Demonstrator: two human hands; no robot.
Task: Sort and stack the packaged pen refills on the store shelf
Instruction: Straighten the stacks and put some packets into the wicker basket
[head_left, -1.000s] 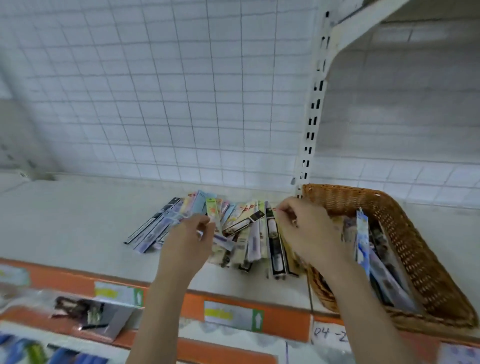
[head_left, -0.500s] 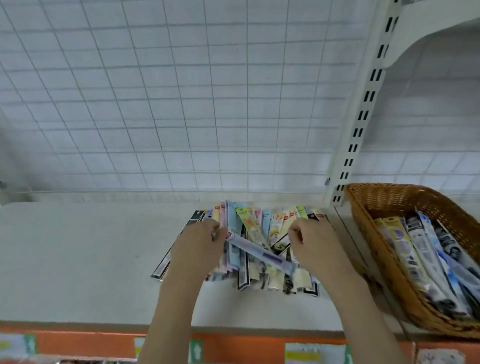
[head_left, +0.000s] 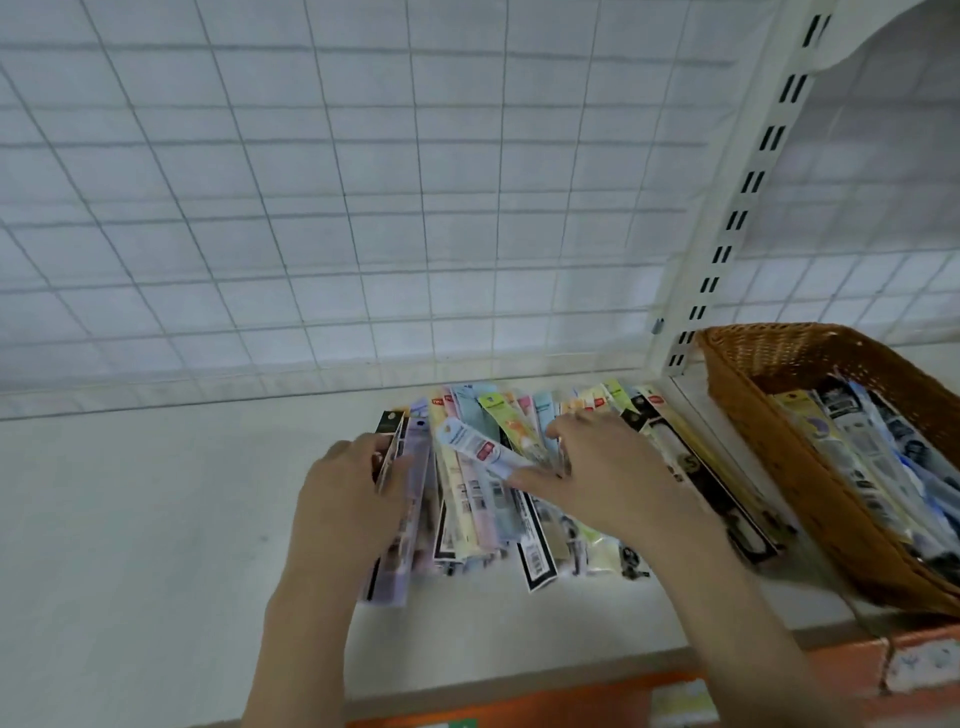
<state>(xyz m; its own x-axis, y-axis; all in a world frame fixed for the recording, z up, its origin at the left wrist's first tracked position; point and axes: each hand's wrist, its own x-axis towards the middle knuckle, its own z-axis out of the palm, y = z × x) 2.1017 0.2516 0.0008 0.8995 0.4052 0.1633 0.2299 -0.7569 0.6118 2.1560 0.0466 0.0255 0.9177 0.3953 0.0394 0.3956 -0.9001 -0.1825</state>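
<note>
In the head view, a white shelf (head_left: 156, 519) is seen from above, backed by a white wire grid panel (head_left: 363, 182) with a slotted upright post (head_left: 737, 208) at the right. A fanned row of packaged pen refills (head_left: 519, 467) is laid flat on the shelf, just in front of the grid panel, with the long narrow packs lined up side by side and overlapping. Pastel, white and black-edged packs are mixed in the row.

The left hand (head_left: 353, 499) is placed at the left end of the row. Its fingers are curled round the edge of a black-topped pack and a lilac pack (head_left: 410, 519), which are gripped together and lifted slightly on edge. The right hand (head_left: 602, 473) is set over the middle of the row. A pale blue and white pack (head_left: 480, 449) is pinched between its thumb and curled fingers and is held slanted across the packs beneath it, its upper end pointing up and to the left.

To the right of the post, a brown woven basket (head_left: 810, 467) is stood on the shelf, tilted with its open side toward the camera. More packaged refills (head_left: 872, 457) are piled lengthwise inside it. The right end of the row on the shelf lies just beside the basket's left wall. Along the shelf's front edge an orange price strip (head_left: 519, 706) is visible.
</note>
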